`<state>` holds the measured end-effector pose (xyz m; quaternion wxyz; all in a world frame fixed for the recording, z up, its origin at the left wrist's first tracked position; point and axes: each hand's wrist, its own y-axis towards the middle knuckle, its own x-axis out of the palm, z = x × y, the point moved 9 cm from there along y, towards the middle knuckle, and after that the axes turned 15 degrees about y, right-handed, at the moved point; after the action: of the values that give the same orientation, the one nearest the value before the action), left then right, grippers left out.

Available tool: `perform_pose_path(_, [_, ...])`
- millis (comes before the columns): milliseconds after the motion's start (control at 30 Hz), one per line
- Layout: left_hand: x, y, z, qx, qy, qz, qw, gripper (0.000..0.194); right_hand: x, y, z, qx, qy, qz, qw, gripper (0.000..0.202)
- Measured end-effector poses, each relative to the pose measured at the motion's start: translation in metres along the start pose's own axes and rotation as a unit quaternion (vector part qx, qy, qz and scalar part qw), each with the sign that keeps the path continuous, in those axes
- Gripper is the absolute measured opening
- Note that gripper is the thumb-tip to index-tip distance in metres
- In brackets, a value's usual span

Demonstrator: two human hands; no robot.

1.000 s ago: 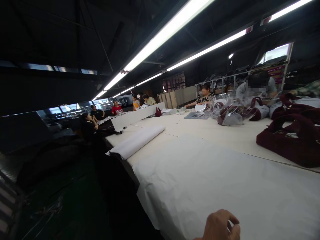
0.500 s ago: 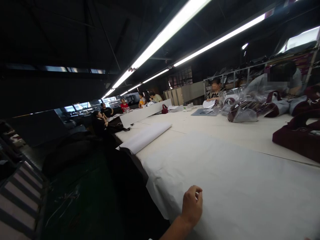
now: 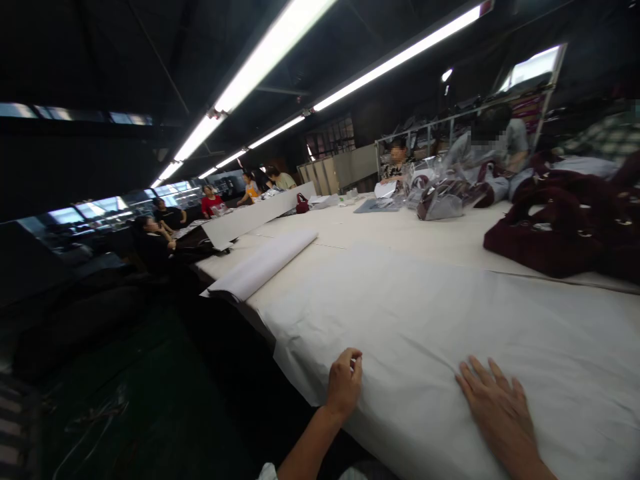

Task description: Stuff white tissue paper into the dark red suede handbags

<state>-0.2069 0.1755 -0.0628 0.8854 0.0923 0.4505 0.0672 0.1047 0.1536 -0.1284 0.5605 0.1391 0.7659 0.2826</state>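
Observation:
A large white sheet (image 3: 420,313) covers the near part of the long table and hangs over its front edge, with creases in it. My right hand (image 3: 497,407) lies flat on the sheet, fingers spread. Over the sheet near the front edge is my left hand (image 3: 345,383), its fingers curled together; whatever they might hold is too small to make out. Beyond it to the left, a thick roll or folded stack of white sheets (image 3: 270,263) rests along the table's edge.
Dark red bags (image 3: 545,233) crowd the table's right side. Clear-wrapped bags (image 3: 443,200) and a grey sheet (image 3: 377,205) lie farther back, with a small red bag (image 3: 302,204) beyond. Several people work around the table. A white board (image 3: 255,217) stands at the far left.
My right hand has come into view, flat on the sheet. The view has turned right, bringing more dark red bags into sight. My left hand stays curled.

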Motion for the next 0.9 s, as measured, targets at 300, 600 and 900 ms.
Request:
perform_pose_path(300, [0.013, 0.058, -0.004, 0.011, 0.043, 0.017, 0.999, 0.020, -0.026, 0.016, -0.031, 0.038, 0.009, -0.019, 0.999, 0.024])
perform_pose_path(600, [-0.062, 0.165, -0.113, -0.176, 0.176, 0.059, 0.967, 0.040, -0.055, 0.019, -0.052, -0.021, 0.168, 0.078, 0.982, 0.031])
perform_pose_path(900, [-0.007, 0.165, -0.077, -0.084, 0.087, -0.130, 0.984, 0.057, -0.116, -0.070, 0.018, 0.310, 0.496, 0.032, 0.810, 0.036])
